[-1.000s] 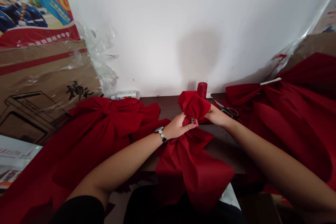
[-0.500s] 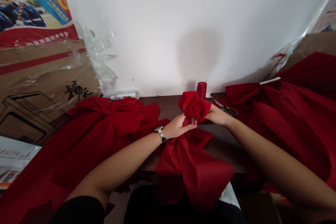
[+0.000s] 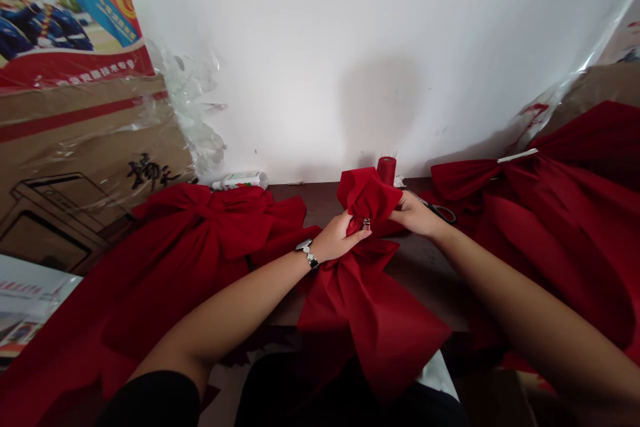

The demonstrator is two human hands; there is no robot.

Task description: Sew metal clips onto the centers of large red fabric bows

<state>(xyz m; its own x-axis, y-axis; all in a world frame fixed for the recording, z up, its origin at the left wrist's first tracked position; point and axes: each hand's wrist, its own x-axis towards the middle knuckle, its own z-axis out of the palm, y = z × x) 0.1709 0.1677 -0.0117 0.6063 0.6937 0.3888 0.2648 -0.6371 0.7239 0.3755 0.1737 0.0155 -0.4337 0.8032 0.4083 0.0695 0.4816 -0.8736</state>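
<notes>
Bow [image 3: 373,327] pinched at its gathered waist

Your left hand [image 3: 340,238] and right hand [image 3: 414,217] are both closed in a narrow grip around the bunched middle of this red cloth. It sits toward the far edge of the table [image 3: 430,280], with its upper loop standing above your fingers and its broad tails spilling toward you, past the near edge. Press evenly from both sides so the folds lie side by side. Let one hand hold the gather while the other does any smoothing, since a slack side would let the pleats slide. (The small metal glint [image 3: 367,223] by your left fingers could be a ring or a clip; it is too small to tell.)

Count three red bows in all: yours, a second bow [image 3: 200,230] spread across the left end of the table, and a third bow [image 3: 555,227] at the right end, with a silver strip [image 3: 517,155] lying across its top. Along the far edge you have one red spool [image 3: 386,170] standing just behind the loop, one pair of scissors [image 3: 440,212] mostly hidden just beyond your right hand, and one white tube [image 3: 240,180] lying further left. Your left wrist wears one watch [image 3: 307,255].
</notes>
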